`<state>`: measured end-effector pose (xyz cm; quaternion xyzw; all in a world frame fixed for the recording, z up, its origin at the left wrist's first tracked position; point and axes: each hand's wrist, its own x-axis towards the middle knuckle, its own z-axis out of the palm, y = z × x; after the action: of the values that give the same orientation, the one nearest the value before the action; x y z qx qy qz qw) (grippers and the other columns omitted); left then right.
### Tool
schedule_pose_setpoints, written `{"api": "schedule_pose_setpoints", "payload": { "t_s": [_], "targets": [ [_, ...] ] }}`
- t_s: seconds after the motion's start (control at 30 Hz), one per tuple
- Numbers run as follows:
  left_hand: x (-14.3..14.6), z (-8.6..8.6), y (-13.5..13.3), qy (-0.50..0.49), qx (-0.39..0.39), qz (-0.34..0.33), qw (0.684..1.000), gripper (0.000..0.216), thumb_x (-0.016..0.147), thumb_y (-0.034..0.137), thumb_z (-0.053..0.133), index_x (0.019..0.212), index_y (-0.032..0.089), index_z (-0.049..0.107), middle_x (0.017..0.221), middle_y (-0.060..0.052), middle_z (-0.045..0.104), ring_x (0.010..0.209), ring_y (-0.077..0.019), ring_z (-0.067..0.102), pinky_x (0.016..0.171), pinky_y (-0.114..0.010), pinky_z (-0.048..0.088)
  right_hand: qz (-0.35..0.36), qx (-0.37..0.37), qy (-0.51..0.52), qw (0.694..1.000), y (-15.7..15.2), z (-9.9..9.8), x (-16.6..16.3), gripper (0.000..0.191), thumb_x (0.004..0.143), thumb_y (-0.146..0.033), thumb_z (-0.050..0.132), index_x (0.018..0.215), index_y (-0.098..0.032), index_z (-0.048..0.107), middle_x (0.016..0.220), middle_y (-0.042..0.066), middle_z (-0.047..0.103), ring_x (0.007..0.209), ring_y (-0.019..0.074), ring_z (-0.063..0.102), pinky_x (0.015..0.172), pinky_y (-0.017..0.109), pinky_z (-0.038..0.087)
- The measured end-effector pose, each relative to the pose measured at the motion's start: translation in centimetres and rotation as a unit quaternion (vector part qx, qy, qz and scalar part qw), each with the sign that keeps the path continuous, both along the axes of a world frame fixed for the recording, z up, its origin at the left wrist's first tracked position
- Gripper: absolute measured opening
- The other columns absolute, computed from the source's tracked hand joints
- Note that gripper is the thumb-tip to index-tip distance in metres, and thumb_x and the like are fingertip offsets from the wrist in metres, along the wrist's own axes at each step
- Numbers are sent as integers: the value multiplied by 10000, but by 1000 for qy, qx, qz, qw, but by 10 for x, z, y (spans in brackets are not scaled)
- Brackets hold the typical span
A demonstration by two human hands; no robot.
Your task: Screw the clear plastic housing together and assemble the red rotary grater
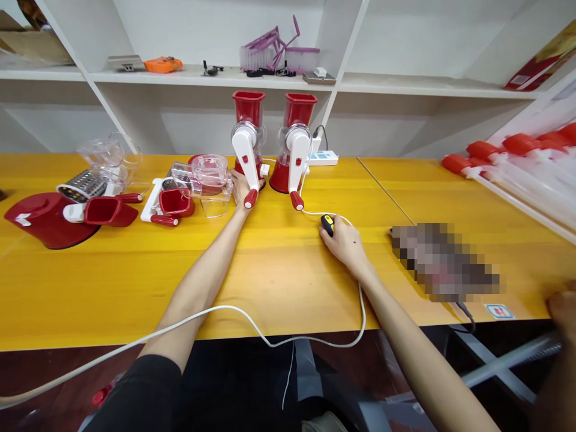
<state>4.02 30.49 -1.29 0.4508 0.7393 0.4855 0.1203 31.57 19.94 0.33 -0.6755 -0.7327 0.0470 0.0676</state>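
Two red and white hand-crank grinders stand side by side at the back of the yellow table (pixel 279 270). My left hand (pixel 241 185) reaches to the base of the left grinder (pixel 247 147), its fingers curled against it behind the white crank handle. The right grinder (pixel 294 147) stands free beside it. My right hand (pixel 345 243) rests on the table with its fingers closed over a small black and yellow device (pixel 327 224) on a white cable (pixel 360 306).
Loose grinder parts lie at the left: a red base (pixel 42 219), a metal grater drum (pixel 81 185), clear housings (pixel 209 174), red hoppers (pixel 110 211). A white power strip (pixel 323 158) sits behind the grinders. Red-capped tubes (pixel 517 168) lie at the right; another person's hand (pixel 562 309) shows at the right edge.
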Motion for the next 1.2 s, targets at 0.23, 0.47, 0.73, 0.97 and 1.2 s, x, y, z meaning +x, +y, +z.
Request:
{"api": "schedule_pose_setpoints", "payload": {
  "t_s": [0.23, 0.47, 0.73, 0.97, 1.2],
  "targets": [
    [12, 3, -18, 76, -50, 52, 995, 946, 725, 406, 868, 1388, 20, 314, 1455, -310, 447, 1408, -412, 433, 1145, -446, 378, 1, 9, 6, 1000, 0, -2, 1, 460, 985, -480, 477, 1247, -108, 548, 1059, 89, 625, 983, 152, 613, 934, 363, 524],
    [31, 8, -54, 130, -90, 70, 985, 1022, 771, 525, 793, 1447, -30, 265, 1443, -341, 436, 1378, -426, 446, 1128, -452, 385, 5, 8, 5, 1000, 0, -2, 2, 463, 981, -486, 488, 1242, -110, 553, 1071, 89, 627, 998, 153, 616, 941, 369, 530],
    [47, 9, -97, 169, -98, 62, 979, 930, 844, 600, 682, 1424, -24, 309, 1407, -338, 451, 1331, -421, 461, 1083, -479, 405, 1, 6, 10, 1000, -2, 0, 1, 472, 977, -482, 502, 1267, -112, 552, 1126, 100, 625, 1047, 164, 619, 965, 387, 535],
    [54, 8, -124, 167, -84, 52, 981, 877, 797, 565, 747, 1345, 0, 361, 1352, -328, 468, 1288, -426, 473, 1054, -497, 423, 2, 2, 16, 1000, -3, 1, 2, 482, 976, -474, 512, 1299, -117, 544, 1163, 106, 624, 1078, 170, 623, 984, 400, 540],
    [60, 5, -181, 176, -71, -16, 982, 894, 738, 588, 795, 1319, 68, 359, 1319, -272, 481, 1288, -419, 477, 1060, -526, 425, 2, 2, 14, 1000, -7, 2, 1, 475, 974, -478, 512, 1276, -113, 553, 1176, 108, 617, 1092, 174, 613, 987, 402, 533]
  ]
}}
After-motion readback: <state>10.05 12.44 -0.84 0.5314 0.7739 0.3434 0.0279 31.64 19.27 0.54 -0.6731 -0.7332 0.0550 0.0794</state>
